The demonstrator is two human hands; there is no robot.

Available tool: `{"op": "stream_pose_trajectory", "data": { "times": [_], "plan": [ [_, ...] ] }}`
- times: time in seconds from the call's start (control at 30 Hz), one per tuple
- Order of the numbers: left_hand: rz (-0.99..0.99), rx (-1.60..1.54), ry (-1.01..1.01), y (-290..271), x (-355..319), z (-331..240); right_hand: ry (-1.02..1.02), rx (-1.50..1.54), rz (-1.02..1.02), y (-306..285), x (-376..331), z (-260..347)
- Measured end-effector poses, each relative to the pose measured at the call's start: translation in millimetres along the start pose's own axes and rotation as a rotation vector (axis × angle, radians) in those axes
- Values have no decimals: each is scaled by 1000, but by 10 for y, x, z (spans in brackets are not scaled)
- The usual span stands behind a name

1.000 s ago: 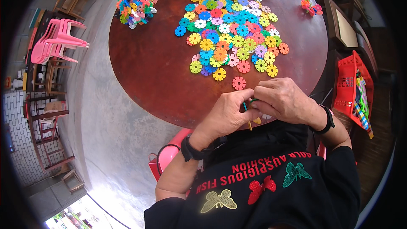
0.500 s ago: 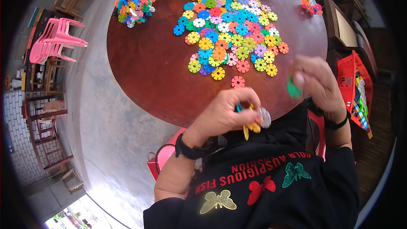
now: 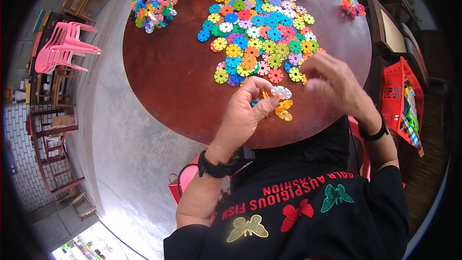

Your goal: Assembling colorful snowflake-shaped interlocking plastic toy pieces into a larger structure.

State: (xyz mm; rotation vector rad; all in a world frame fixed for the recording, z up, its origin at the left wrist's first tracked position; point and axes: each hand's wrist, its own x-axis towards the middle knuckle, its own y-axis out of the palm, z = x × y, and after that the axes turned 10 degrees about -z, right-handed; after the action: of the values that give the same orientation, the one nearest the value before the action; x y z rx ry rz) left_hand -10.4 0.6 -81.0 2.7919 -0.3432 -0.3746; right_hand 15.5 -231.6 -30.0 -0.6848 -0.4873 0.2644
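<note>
My left hand [image 3: 246, 110] is closed on a small cluster of interlocking plastic discs [image 3: 284, 110] just above the near edge of the table. A white disc stands on top of it, yellow ones hang at the side, and bits of orange and teal show between the fingers. My right hand [image 3: 334, 83] hovers at the right edge of a loose pile of notched flower discs [image 3: 260, 33]. Its fingers are slightly curled and a little blurred, thumb apart, with nothing seen between them. A green disc [image 3: 295, 46] lies on the pile's right part.
The round dark-red table [image 3: 163, 82] bears a tall multicoloured disc construction [image 3: 153, 5] at the far left and a small red-and-green one [image 3: 353, 7] at the far right. A red basket [image 3: 402, 101] stands beside the table on the right. Pink plastic chairs [image 3: 65, 45] are off to the left.
Both hands have moved up over the table, the left one with its cluster. The green disc has left my right hand, and a green disc now shows on the pile.
</note>
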Motion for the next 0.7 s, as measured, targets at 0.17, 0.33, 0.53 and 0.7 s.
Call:
{"op": "stream_pose_trajectory", "data": {
  "times": [0.17, 0.33, 0.53, 0.7],
  "plan": [
    [123, 236, 119, 57, -7, 96, -62, 5, 193, 177, -88, 206],
    [230, 417, 41, 112, -51, 6, -12, 29, 242, 223, -144, 192],
    [309, 431, 122, 101, -48, 76, -52, 138, 274, 256, -160, 194],
    [419, 313, -47, 115, -73, -72, -64, 242, 313, 207, -143, 248]
  ]
}}
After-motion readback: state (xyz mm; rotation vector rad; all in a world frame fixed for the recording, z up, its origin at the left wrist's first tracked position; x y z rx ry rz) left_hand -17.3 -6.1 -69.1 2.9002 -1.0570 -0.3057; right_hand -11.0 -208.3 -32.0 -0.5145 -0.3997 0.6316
